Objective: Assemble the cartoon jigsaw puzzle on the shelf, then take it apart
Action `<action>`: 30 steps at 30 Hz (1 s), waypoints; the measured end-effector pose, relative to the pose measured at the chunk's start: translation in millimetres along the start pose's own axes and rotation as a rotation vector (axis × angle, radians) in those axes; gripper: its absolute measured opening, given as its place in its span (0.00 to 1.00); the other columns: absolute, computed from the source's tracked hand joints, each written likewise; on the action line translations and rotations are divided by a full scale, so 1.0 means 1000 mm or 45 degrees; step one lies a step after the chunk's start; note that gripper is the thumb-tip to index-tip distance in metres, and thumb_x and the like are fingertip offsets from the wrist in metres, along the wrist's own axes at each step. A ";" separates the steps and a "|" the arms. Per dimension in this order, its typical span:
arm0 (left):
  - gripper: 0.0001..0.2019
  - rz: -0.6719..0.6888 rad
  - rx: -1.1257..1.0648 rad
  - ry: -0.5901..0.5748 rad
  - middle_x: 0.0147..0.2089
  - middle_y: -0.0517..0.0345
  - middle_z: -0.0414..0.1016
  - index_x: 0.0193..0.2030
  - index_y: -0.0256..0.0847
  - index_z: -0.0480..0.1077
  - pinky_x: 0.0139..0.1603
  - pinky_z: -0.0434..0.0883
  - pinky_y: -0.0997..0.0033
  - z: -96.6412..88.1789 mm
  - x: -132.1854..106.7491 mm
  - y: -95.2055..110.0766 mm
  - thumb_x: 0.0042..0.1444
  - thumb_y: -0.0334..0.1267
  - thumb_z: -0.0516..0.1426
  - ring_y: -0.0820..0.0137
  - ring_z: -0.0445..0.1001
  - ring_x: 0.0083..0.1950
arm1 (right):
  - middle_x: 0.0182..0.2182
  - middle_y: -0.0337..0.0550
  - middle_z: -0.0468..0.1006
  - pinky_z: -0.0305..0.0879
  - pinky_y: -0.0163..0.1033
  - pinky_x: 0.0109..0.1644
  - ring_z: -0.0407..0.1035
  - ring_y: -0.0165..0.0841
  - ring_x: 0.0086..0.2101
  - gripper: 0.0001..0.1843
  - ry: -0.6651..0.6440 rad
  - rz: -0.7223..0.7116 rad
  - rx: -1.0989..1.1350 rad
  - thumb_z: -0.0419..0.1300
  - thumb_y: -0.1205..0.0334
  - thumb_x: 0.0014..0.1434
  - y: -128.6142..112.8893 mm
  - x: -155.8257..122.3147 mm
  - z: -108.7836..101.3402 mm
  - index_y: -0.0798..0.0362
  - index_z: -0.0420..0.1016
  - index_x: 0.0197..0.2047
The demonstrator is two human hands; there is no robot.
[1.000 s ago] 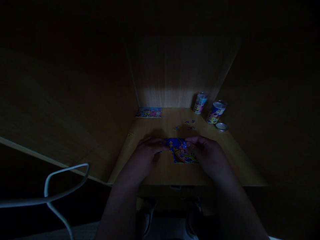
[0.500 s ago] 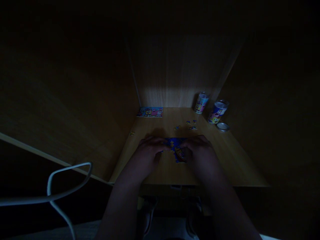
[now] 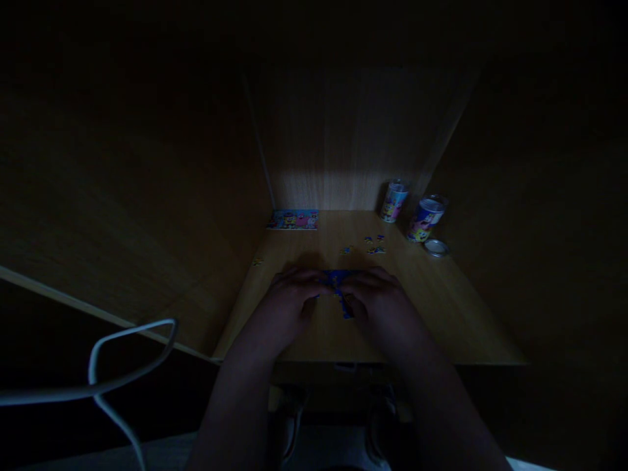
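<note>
Blue puzzle (image 3: 336, 276) on the worktop (image 3: 321, 341)

It lies under and between the left hand (image 3: 293, 297) and the right hand (image 3: 380, 299). They are a little apart, both curled over the puzzle; it is too dark to tell if they pinch anything. Some loose pieces (image 3: 377, 250) lie just past the right hand. Farther ahead, to its right, two cans (image 3: 422, 227) stand, with a lid (image 3: 436, 248) by the nearer one.
</note>
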State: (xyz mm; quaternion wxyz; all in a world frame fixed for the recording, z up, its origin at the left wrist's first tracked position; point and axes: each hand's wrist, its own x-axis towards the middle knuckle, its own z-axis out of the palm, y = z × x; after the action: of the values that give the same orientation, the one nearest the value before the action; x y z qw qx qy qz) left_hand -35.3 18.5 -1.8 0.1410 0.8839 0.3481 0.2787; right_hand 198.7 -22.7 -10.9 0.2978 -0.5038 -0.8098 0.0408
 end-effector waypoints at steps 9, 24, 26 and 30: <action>0.30 -0.051 -0.001 -0.022 0.61 0.60 0.87 0.56 0.57 0.86 0.69 0.75 0.49 -0.002 0.001 0.003 0.61 0.16 0.58 0.60 0.83 0.62 | 0.55 0.47 0.88 0.72 0.56 0.64 0.76 0.46 0.54 0.18 -0.041 -0.009 -0.006 0.61 0.75 0.69 -0.004 0.000 0.000 0.49 0.87 0.54; 0.30 -0.011 -0.016 -0.006 0.61 0.60 0.87 0.57 0.57 0.85 0.70 0.76 0.49 0.000 0.001 0.001 0.62 0.16 0.58 0.61 0.83 0.63 | 0.56 0.47 0.87 0.72 0.56 0.67 0.76 0.46 0.58 0.19 -0.088 -0.009 -0.038 0.62 0.75 0.67 -0.006 0.001 0.002 0.49 0.86 0.55; 0.30 -0.014 -0.014 -0.005 0.62 0.60 0.86 0.57 0.57 0.85 0.70 0.76 0.49 0.000 0.001 0.000 0.61 0.16 0.58 0.61 0.83 0.63 | 0.57 0.46 0.87 0.71 0.57 0.68 0.75 0.46 0.58 0.19 -0.088 0.000 -0.039 0.61 0.74 0.68 -0.005 0.000 0.003 0.49 0.85 0.56; 0.31 -0.012 -0.023 -0.001 0.62 0.61 0.86 0.58 0.57 0.85 0.70 0.75 0.49 0.000 0.000 0.000 0.62 0.16 0.57 0.61 0.82 0.64 | 0.58 0.46 0.86 0.70 0.57 0.68 0.74 0.47 0.58 0.21 -0.101 0.012 -0.014 0.61 0.74 0.68 -0.007 0.000 0.002 0.49 0.84 0.60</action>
State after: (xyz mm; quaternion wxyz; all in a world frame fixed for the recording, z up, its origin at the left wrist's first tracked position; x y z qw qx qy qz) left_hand -35.2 19.0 -2.2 0.1503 0.8810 0.3498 0.2810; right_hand 192.3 -25.7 -10.7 0.2624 -0.5072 -0.8189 0.0576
